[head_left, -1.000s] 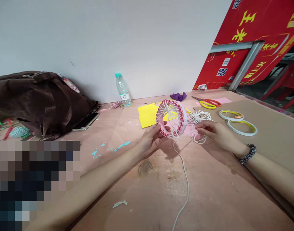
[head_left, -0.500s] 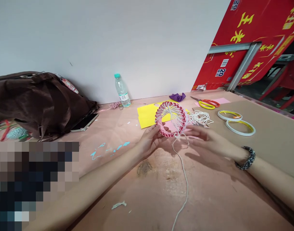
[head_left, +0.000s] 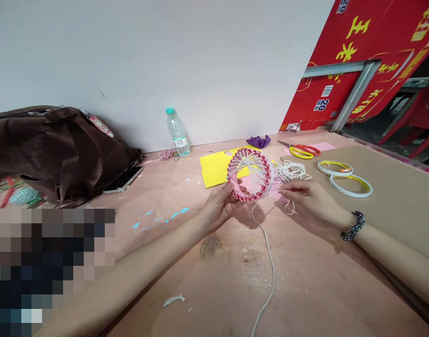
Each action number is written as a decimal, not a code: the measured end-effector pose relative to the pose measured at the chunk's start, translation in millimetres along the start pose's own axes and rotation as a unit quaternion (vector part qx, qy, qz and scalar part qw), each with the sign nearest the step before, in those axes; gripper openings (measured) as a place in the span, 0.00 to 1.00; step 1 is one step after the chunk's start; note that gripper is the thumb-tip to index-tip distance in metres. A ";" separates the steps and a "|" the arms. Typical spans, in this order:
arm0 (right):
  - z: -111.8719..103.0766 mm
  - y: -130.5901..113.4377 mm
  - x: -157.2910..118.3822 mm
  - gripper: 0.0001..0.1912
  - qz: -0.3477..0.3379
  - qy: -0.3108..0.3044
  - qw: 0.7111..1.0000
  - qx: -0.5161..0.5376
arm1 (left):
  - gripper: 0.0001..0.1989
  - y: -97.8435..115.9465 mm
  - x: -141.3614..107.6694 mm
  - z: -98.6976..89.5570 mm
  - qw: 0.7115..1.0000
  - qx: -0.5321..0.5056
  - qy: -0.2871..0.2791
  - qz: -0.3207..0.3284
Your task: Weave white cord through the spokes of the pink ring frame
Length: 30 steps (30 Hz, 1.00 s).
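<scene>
left hand (head_left: 219, 203): i see it gripping the lower left rim of a round pink ring laced with white cord (head_left: 269, 178)
right hand (head_left: 310, 201): pinching a thin white strand (head_left: 289, 208), a loop hanging below
ring: held up over the pinkish table (head_left: 228, 290), before a flat yellow paper sheet (head_left: 212, 174)
farther right: tangled white cord bundle (head_left: 294, 171), red-and-yellow-handled scissors (head_left: 302, 152), two round white tape rolls (head_left: 351, 194)
farther left: teal-capped clear plastic bottle (head_left: 178, 135), brown fabric bag (head_left: 67, 145)

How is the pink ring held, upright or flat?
Upright: the pink ring roughly faces the camera, the left hand gripping its lower edge.
</scene>
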State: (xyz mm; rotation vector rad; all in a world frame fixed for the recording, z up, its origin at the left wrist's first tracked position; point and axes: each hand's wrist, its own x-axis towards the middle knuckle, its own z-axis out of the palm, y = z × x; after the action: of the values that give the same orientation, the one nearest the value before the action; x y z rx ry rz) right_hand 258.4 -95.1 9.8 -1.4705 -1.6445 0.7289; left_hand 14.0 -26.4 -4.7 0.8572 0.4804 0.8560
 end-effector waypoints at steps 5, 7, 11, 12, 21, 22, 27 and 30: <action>-0.1 8.8 1.7 0.12 -0.069 0.002 0.993 -0.091 | 0.16 1.0 -1.4 3.9 1.000 0.004 0.004 0.002; -0.5 10.4 2.5 0.12 -0.098 -0.007 0.987 -0.129 | 0.15 1.4 -1.9 5.3 1.000 0.005 0.005 0.005; -1.9 7.9 3.6 0.13 -0.140 -0.005 0.973 -0.183 | 0.15 2.4 -3.0 7.1 1.000 0.018 -0.008 -0.001; -2.2 6.8 3.7 0.14 -0.149 -0.003 0.969 -0.196 | 0.15 2.6 -3.2 7.4 1.000 0.023 -0.007 -0.004; 0.2 0.2 0.9 0.10 -0.133 0.014 0.972 -0.192 | 0.14 1.5 -3.0 7.4 0.999 0.044 0.007 -0.003; 1.8 -2.6 -0.6 0.11 -0.124 0.013 0.978 -0.166 | 0.13 1.3 -2.7 7.4 0.999 0.044 0.010 0.004; 12.4 -17.4 -10.4 0.12 -0.068 -0.063 0.994 -0.065 | 0.15 1.8 -3.0 8.6 0.998 0.055 0.016 0.002; 17.0 -19.3 -13.7 0.14 -0.043 -0.105 0.993 0.023 | 0.15 2.7 -4.3 10.4 0.998 0.058 0.001 0.000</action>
State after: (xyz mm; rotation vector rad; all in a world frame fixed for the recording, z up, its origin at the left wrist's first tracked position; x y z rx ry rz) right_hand 233.9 -110.1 14.6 -1.3181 -1.8238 0.8910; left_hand 17.3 -33.6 3.7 0.9622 0.5352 0.8359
